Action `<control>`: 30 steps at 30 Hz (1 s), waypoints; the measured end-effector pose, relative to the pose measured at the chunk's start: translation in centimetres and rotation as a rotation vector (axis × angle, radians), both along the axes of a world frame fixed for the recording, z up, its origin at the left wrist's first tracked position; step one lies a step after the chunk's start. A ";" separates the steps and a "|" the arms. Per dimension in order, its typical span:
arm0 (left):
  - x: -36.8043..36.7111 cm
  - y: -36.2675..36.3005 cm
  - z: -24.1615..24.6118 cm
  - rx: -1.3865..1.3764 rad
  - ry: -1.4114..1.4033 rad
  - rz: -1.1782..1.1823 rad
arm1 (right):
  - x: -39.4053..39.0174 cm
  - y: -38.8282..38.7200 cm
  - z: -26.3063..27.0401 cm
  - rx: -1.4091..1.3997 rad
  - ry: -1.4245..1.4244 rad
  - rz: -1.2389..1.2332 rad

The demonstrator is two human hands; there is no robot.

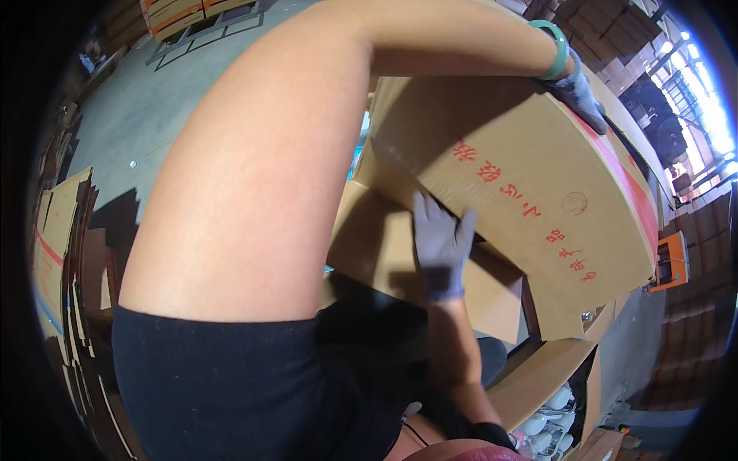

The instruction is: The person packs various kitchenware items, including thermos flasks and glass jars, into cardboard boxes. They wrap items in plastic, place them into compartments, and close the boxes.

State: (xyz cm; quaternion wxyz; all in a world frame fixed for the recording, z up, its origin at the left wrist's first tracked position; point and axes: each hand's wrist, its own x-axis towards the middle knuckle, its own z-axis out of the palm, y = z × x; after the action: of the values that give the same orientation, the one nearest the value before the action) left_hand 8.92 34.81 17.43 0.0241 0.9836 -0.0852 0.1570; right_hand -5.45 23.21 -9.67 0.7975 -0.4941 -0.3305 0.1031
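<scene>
A large brown cardboard carton (pixel 513 173) stands tilted before me, with red writing and a pink-red stripe along its far edge. Gloved and wearing a green bangle, my left hand (pixel 579 95) reaches across the top and is closed over that far edge. My right hand (pixel 443 239), in a light grey-purple glove, lies at the carton's near lower edge. Its fingers are extended, its thumb stands apart, and nothing is grasped in it. Around this hand, cardboard flaps (pixel 398 245) fold outward. My left arm hides part of the carton's left side.
At lower right, an open carton (pixel 548 369) holds several white plastic items (pixel 545 423). Flattened cardboard sheets (pixel 60 248) stand at left. Printed cartons (pixel 179 17) sit by a metal frame at upper left. An orange object (pixel 671 262) and stacked cardboard (pixel 697 299) are at right.
</scene>
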 end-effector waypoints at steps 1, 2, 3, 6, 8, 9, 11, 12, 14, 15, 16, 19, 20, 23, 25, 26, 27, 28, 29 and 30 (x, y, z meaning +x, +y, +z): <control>-0.5 1.5 -0.9 0.030 0.037 0.060 | -0.4 4.1 -0.6 0.233 0.335 0.324; -0.5 1.9 -0.9 0.023 0.035 0.065 | 0.2 6.5 -0.9 0.373 0.591 0.545; -0.2 1.2 -0.4 0.010 0.019 0.043 | 1.2 7.4 -1.3 0.423 0.691 0.631; -1.2 1.0 -1.3 0.018 0.005 0.066 | -1.2 5.8 -5.6 -0.051 -0.219 -0.003; -2.0 1.3 -1.1 0.024 -0.012 0.080 | -3.9 3.1 -3.6 -0.490 -0.707 -0.338; -2.6 1.4 -1.2 0.028 -0.018 0.092 | -5.2 1.7 -2.4 -0.667 -0.928 -0.527; -3.3 0.3 -1.5 0.042 -0.060 0.066 | -6.9 -2.5 -3.4 -0.497 -0.289 -0.084; -4.8 0.1 -2.6 0.053 -0.059 0.059 | -9.1 -3.6 -2.5 -0.389 0.072 0.036; -8.9 0.4 -2.4 0.115 -0.077 0.050 | -11.2 -5.6 2.8 -0.463 -0.312 0.052; -10.9 -0.2 -0.4 0.203 -0.093 0.035 | -10.4 -5.9 3.3 -0.474 -0.066 0.213; -9.1 0.3 -0.4 0.078 -0.176 -0.143 | -9.6 -6.5 3.5 -0.486 0.209 0.321; -10.6 5.0 1.2 -0.266 -0.278 -0.296 | -6.0 -11.0 4.7 -0.501 -0.475 0.030; -13.4 6.7 2.1 -0.274 -0.264 -0.287 | -4.2 -13.6 5.7 -0.478 -0.470 -0.095; -17.7 18.3 1.5 -0.435 0.098 -0.448 | 0.0 -20.6 9.8 -0.367 -0.502 -0.491; -22.5 20.0 0.5 -0.036 -0.066 -0.459 | 3.3 -21.8 11.7 -0.309 -0.550 -0.620; -23.7 17.2 0.7 0.186 -0.129 -0.392 | 4.9 -21.9 12.4 -0.310 -0.578 -0.667; -23.0 14.8 0.0 0.142 -0.170 -0.370 | 6.5 -23.1 14.2 -0.350 -0.625 -0.732; -22.8 14.1 -0.2 0.065 -0.191 -0.416 | 8.0 -22.9 14.4 -0.366 -0.633 -0.749; -24.7 14.7 0.1 -0.051 -0.146 -0.367 | 10.1 -20.7 13.6 -0.352 -0.620 -0.703; -26.7 14.9 -0.2 -0.237 -0.050 -0.302 | 11.8 -18.6 13.3 -0.345 -0.613 -0.663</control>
State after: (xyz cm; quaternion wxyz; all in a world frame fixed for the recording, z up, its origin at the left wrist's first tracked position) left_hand -17.81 49.68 17.25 0.1611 0.9456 -0.2135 0.1852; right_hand 6.37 4.60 3.59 0.5598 -0.7054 -0.3531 -0.2536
